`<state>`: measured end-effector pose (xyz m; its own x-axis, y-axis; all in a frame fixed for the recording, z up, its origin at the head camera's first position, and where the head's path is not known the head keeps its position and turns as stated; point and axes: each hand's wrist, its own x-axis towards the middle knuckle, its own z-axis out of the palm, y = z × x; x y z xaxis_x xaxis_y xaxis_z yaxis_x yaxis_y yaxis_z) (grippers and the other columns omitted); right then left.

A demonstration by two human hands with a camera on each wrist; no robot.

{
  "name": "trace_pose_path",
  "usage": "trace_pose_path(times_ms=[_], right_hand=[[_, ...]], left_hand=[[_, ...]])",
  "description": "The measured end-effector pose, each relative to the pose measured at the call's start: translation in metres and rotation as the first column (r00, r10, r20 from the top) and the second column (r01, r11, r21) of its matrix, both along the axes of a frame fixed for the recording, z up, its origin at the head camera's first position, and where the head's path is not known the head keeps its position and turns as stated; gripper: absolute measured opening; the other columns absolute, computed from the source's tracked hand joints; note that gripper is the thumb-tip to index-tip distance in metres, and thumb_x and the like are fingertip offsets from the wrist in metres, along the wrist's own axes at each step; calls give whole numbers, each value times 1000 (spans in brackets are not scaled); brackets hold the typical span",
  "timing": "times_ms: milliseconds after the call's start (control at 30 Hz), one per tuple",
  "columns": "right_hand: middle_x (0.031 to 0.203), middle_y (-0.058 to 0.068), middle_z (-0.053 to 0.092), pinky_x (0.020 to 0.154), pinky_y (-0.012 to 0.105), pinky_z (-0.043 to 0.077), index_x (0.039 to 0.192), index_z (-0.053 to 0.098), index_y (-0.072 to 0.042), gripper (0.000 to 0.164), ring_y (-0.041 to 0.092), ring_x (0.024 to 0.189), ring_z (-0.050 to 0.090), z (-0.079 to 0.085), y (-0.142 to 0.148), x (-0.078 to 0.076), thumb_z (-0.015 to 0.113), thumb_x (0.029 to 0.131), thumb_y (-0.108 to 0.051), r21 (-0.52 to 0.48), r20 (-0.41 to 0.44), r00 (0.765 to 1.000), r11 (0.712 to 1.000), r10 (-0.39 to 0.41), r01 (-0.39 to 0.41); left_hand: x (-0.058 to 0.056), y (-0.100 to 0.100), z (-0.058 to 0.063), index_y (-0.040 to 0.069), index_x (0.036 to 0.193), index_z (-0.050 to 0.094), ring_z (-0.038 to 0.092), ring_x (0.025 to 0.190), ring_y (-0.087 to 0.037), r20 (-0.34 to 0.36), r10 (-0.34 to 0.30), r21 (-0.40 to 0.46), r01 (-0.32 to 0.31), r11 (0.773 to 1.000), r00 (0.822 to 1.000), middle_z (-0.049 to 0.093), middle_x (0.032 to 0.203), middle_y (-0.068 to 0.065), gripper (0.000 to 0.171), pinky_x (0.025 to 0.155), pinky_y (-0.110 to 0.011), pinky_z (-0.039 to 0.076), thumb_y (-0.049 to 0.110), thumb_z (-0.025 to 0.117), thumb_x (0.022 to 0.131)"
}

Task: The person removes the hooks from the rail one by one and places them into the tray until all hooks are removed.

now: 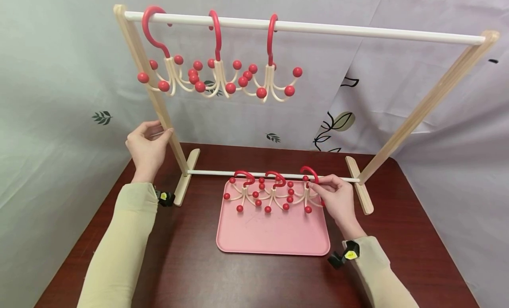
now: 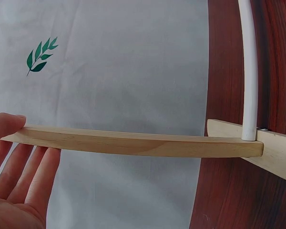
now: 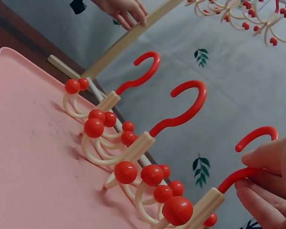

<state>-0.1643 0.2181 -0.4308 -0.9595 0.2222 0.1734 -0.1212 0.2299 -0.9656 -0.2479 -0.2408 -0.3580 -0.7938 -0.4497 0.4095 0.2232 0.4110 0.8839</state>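
My left hand (image 1: 148,148) holds the left wooden post (image 2: 133,143) of the rack, thumb on one side and fingers on the other in the left wrist view. At the tray's back right corner, my right hand (image 1: 336,197) pinches the red hook of a multi-arm hanger (image 3: 206,206) between thumb and fingers. Its cream arms end in red balls. Two matching hangers, a middle one (image 3: 140,147) and a left one (image 3: 107,102), stand beside it on the pink tray (image 1: 274,235), hooks upward. Three more, including a hanger (image 1: 218,43), hang from the rack's white top rod (image 1: 338,29).
The rack's white lower rod (image 1: 214,172) runs along the tray's back edge. Its right wooden post (image 1: 429,104) slants up from a foot (image 1: 359,186) on the dark red table (image 1: 191,264). Pale cloth with leaf prints (image 1: 238,127) hangs behind.
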Motion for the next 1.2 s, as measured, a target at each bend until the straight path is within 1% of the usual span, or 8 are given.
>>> trace_pose_path(times_ms=[200,333,433,567,700,900,1067,1200], right_hand=[[103,19,74,68,23,60,106,71,9,28,8,83,74,-8,-3,-3,84,85,-4,10,27,1000,1000,5,-5],[103,16,75,61,25,59,108,72,7,29,9,84,74,-10,-4,-2,84,85,-6,26,37,999,1000,6,-7],[104,18,74,59,25,58,108,71,8,30,9,84,74,-11,-5,-2,84,85,-5,7,36,999,1000,14,-14],[106,21,73,63,25,59,109,70,9,31,8,84,73,-10,-7,-1,84,85,-4,-30,42,999,999,19,-17],[109,24,72,63,26,60,111,69,10,34,8,83,73,-11,-7,1,85,85,-5,-43,57,998,999,12,-10],[107,25,72,61,25,59,107,68,11,30,8,83,73,-18,-5,2,83,85,-2,-41,50,999,999,-1,3],[108,26,71,70,20,59,107,68,12,30,6,83,73,-21,-5,3,83,84,0,-50,57,998,998,-22,25],[109,26,71,77,19,58,110,69,10,32,7,85,73,-20,-4,5,84,84,-2,-55,52,998,998,-19,22]], left_hand=[[-1,1,1,10,116,76,72,94,-7,-4,-3,3,3,1000,1000,75,111,-7,32,83,-25,59,24,82,88],[-1,1,1,10,115,76,72,94,-7,-7,-4,2,4,1000,1000,75,110,-7,32,84,-25,59,24,82,88],[-1,1,1,10,115,76,72,94,-7,-10,-6,3,6,1000,1000,75,110,-7,31,84,-26,59,24,82,88],[-1,2,1,10,115,76,72,94,-7,-11,-6,1,6,1000,1000,75,110,-7,31,84,-25,59,24,82,88],[-1,2,1,10,116,76,72,94,-8,-9,-5,6,5,1000,1000,75,110,-7,32,84,-26,59,24,83,88],[1,2,1,11,116,76,73,94,-9,-2,1,5,-1,1000,1000,75,111,-7,33,84,-26,59,26,82,88],[1,1,1,11,117,76,73,94,-8,1,3,0,-3,1000,1000,75,112,-7,33,83,-26,59,26,82,88],[0,1,0,12,117,76,73,93,-7,1,5,0,-5,1000,1000,75,111,-7,33,83,-25,59,26,82,88]])
